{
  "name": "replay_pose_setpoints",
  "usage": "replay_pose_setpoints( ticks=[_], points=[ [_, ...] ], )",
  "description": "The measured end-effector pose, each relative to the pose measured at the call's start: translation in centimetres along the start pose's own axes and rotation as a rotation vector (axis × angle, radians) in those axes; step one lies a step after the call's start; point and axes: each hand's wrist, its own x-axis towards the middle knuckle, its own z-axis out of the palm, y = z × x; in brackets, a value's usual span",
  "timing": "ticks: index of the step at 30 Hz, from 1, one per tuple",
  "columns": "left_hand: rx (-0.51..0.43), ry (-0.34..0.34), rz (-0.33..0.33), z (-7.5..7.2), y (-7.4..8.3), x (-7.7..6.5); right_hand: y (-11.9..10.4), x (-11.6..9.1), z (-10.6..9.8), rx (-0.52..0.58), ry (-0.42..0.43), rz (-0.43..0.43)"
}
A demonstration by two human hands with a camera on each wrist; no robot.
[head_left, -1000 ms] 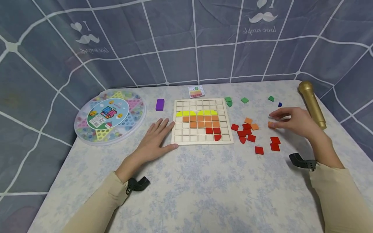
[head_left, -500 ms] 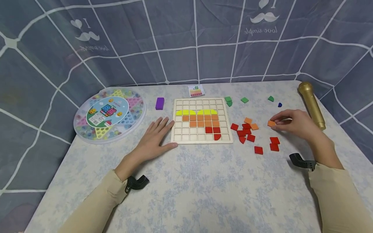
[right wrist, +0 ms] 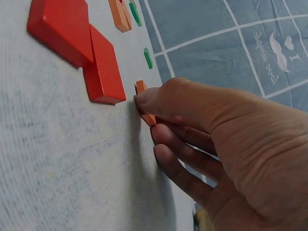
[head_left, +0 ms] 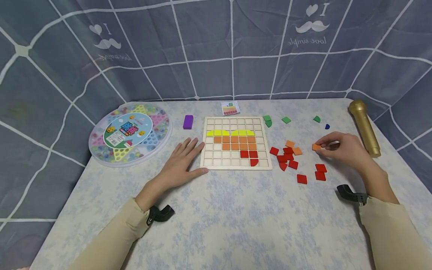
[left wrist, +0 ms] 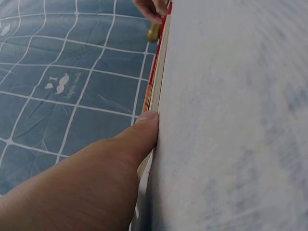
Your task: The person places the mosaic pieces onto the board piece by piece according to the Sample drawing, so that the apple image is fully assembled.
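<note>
A wooden grid board (head_left: 216, 122) lies mid-table, carrying a row of yellow pieces (head_left: 217, 132), two rows of orange squares (head_left: 235, 143) and a few red pieces (head_left: 248, 154) at lower right. My left hand (head_left: 182, 163) rests with fingers spread at the board's left side; its thumb (left wrist: 139, 132) touches the near edge. Off to the right, my right hand (head_left: 347, 150) pinches an orange square tile (head_left: 316, 147) between thumb and fingers. The right wrist view has this orange tile (right wrist: 140, 88) close over the cloth, partly hidden by the thumb.
Loose red tiles (head_left: 302, 179) and orange tiles (head_left: 297, 151) lie right of the board. Green pieces (head_left: 286, 120) and a blue one (head_left: 327, 126) are farther back. A pattern card (head_left: 230, 108), purple block (head_left: 188, 122), round game box (head_left: 129, 135) and gold microphone-shaped object (head_left: 366, 129) stand around.
My right hand stays at the same spot, its fingertips now showing more of the orange tile. The left hand keeps its place at the board. The head view has shifted slightly.
</note>
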Motion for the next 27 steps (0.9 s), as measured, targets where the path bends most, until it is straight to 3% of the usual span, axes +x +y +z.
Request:
replay_pose_setpoints(
  ticks=[13,19,27],
  points=[
    [-0.018,-0.001,0.012,1.5,0.7,1.1,1.9,-1.2,-0.3,0.043,0.065,-0.017],
    [0.008,0.001,-0.021,0.8,0.2,0.3,1.0,-0.2,0.4,0.064,0.04,0.004],
    [0.003,0.011,0.002,0.2,0.3,0.2,-1.1,0.5,-0.2,0.067,0.03,0.013]
  ],
)
